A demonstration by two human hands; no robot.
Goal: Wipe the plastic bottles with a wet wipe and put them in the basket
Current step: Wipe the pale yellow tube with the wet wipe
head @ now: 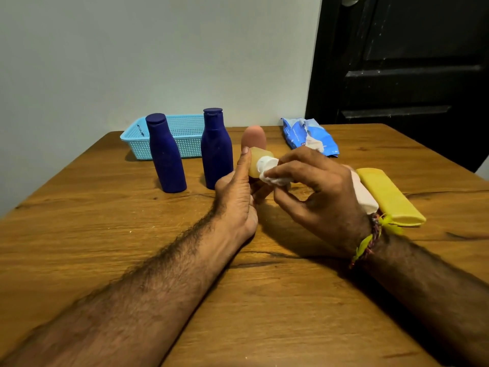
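Observation:
My left hand (239,197) grips a small pale yellow bottle (258,161) just above the table, thumb up along its side. With my right hand (315,197) I pinch a white wet wipe (270,172) against the bottle's right side. Two dark blue bottles (166,154) (216,148) stand upright to the left. Behind them lies the light blue mesh basket (185,128), nothing visible in it. A pink bottle (254,136) stands behind my left thumb, partly hidden. To the right, a yellow bottle with a white cap (389,196) lies on its side.
A blue wet wipe pack (308,136) lies open at the back right of the wooden table (105,234). A pale wall runs behind the table, and a dark door (410,62) stands at the right.

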